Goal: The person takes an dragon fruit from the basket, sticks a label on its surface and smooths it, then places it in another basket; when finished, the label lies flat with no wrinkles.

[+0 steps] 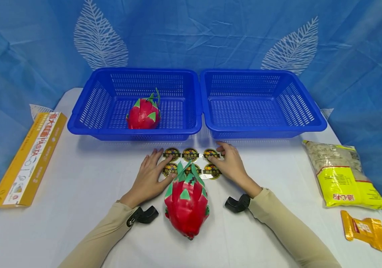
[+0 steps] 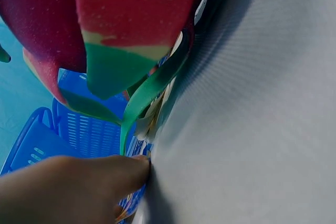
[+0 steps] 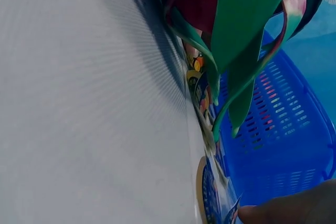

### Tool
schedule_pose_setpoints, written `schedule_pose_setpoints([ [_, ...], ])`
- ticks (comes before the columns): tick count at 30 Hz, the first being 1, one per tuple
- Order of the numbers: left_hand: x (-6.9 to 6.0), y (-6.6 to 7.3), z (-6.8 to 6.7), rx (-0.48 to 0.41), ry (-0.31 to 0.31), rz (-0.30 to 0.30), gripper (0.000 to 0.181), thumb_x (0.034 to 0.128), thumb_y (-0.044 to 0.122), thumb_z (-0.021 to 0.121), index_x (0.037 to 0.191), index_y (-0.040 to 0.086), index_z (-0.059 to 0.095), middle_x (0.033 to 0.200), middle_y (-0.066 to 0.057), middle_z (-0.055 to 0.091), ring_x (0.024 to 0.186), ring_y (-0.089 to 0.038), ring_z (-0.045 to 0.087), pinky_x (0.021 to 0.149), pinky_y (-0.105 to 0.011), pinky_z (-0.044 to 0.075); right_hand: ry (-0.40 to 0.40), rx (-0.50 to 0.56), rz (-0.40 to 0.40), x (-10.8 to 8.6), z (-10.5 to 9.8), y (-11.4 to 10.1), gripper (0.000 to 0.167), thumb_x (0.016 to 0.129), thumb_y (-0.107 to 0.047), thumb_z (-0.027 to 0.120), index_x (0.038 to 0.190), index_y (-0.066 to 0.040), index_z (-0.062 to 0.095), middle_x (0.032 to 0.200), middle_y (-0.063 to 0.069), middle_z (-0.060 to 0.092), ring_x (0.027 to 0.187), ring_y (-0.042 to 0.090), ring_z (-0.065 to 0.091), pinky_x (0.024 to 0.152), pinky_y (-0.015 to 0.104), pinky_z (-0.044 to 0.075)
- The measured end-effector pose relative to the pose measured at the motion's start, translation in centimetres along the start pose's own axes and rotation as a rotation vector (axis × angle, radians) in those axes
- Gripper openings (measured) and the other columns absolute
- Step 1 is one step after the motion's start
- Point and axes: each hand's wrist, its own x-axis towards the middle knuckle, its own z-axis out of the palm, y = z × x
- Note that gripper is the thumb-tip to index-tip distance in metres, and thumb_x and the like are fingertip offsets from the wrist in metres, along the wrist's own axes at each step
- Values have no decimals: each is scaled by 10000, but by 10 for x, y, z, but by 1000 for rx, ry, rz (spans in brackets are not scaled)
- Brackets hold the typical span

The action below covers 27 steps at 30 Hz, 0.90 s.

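A sheet of round black-and-gold stickers (image 1: 190, 153) lies flat on the table. My left hand (image 1: 148, 178) rests at its left end, fingers extended and thumb by the lower row. At the right end, my right hand (image 1: 232, 163) bends its fingers and thumb round a sticker edge; in the right wrist view the thumb (image 3: 294, 205) meets a raised sticker edge (image 3: 231, 212), while the other fingertips are hidden. Between my forearms lies a red dragon fruit (image 1: 186, 208) with green scales, its leafy tip covering part of the sheet.
Behind the sheet stand two blue baskets, the left basket (image 1: 134, 132) with another dragon fruit (image 1: 144, 114) inside and the right basket (image 1: 264, 129). A pasta box (image 1: 28, 160) lies at left. A yellow food bag (image 1: 344, 175) and an orange-wrapped snack (image 1: 365, 230) lie at right.
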Motion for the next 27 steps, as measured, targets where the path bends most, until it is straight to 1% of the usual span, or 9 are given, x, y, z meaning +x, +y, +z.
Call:
schedule_pose_setpoints([
  [5, 0, 0, 0, 0, -1, -4, 568, 845, 403, 568, 1333, 132, 461, 1451, -169, 307, 1378, -348, 194, 1115, -511, 123, -13, 6, -10, 0, 0, -1, 639, 750, -246, 698, 1297, -25, 454, 1103, 155, 599, 1024, 311, 520, 891, 431, 413],
  [12, 1, 0, 0, 4, -6, -4, 570, 847, 406, 566, 1334, 130, 459, 1452, -173, 304, 1375, -355, 195, 1114, -515, 124, -5, 53, -11, -2, -1, -2, 636, 743, -217, 710, 1297, -35, 456, 1121, 152, 584, 1028, 300, 536, 902, 424, 420],
  [14, 0, 0, 0, 4, -9, -6, 570, 848, 406, 564, 1336, 130, 457, 1454, -172, 300, 1376, -356, 193, 1114, -516, 123, 5, 72, -14, -3, 0, -2, 611, 748, -189, 706, 1287, -36, 465, 1119, 154, 580, 995, 297, 546, 879, 418, 427],
  [18, 0, 1, 0, 1, -14, -10, 572, 850, 405, 561, 1339, 129, 452, 1459, -170, 291, 1378, -355, 188, 1116, -514, 119, 33, 103, -48, -4, 2, -2, 535, 746, -71, 677, 1248, -20, 498, 1101, 183, 555, 877, 282, 571, 795, 393, 473],
  [21, 0, 1, -1, -1, -15, -11, 574, 851, 402, 561, 1342, 128, 447, 1462, -168, 286, 1379, -351, 185, 1117, -511, 116, 53, 109, -73, -4, 4, -1, 499, 736, 3, 646, 1219, -21, 526, 1074, 194, 531, 796, 262, 569, 786, 364, 456],
  [25, 0, 1, -1, -1, -16, -10, 575, 851, 401, 559, 1343, 126, 446, 1461, -170, 285, 1381, -349, 182, 1117, -512, 115, 59, 107, -86, -5, 4, 1, 468, 740, 18, 635, 1196, -55, 558, 1074, 181, 524, 758, 235, 550, 772, 337, 410],
  [27, 0, 1, -2, -3, -16, -10, 575, 850, 399, 560, 1343, 125, 446, 1461, -172, 286, 1380, -350, 182, 1117, -513, 115, 55, 112, -95, -5, 4, 1, 440, 752, 15, 636, 1179, -75, 576, 1091, 176, 535, 754, 227, 552, 755, 321, 419],
])
